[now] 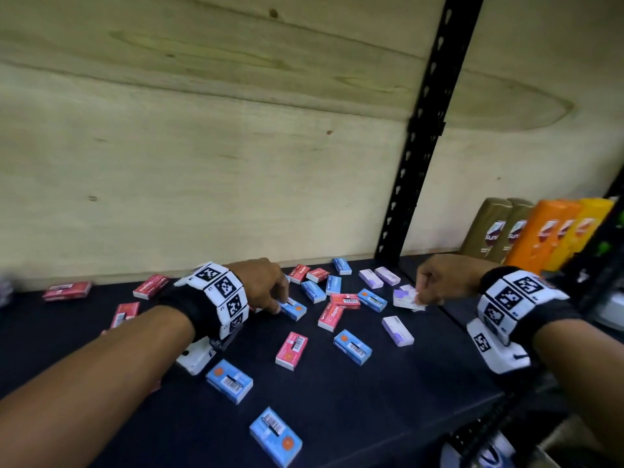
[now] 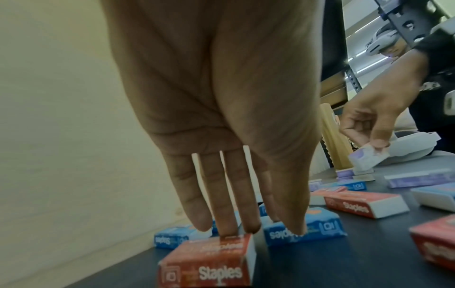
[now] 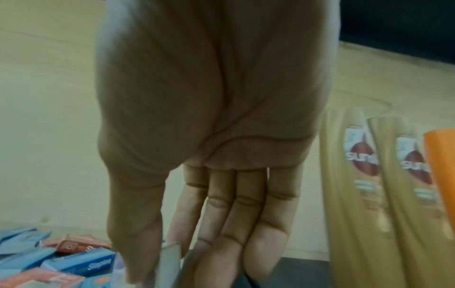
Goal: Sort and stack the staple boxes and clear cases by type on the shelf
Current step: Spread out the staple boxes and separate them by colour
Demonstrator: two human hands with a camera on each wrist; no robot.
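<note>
Several red, blue and clear staple cases lie scattered on the dark shelf (image 1: 337, 403). My left hand (image 1: 282, 300) reaches down onto a blue staple box (image 1: 295, 309) and pinches it between thumb and forefinger while it lies on the shelf. In the left wrist view the thumb of that hand (image 2: 283, 224) sits on the blue box (image 2: 320, 228), behind a red box (image 2: 216, 261). My right hand (image 1: 420, 297) pinches a clear case with a purple insert (image 1: 405, 297) just above the shelf, tilted. The right hand (image 2: 376, 144) and its case (image 2: 366, 159) show in the left wrist view too. The right wrist view shows only the case's edge (image 3: 169, 259).
Loose clear cases (image 1: 397, 331) (image 1: 370, 278), red boxes (image 1: 291, 350) (image 1: 67, 291) and blue boxes (image 1: 353, 347) (image 1: 229, 381) (image 1: 276, 435) surround the hands. Gold (image 1: 489, 231) and orange (image 1: 547, 234) shampoo bottles stand at the back right, past a black upright (image 1: 422, 140). A plywood wall closes the back.
</note>
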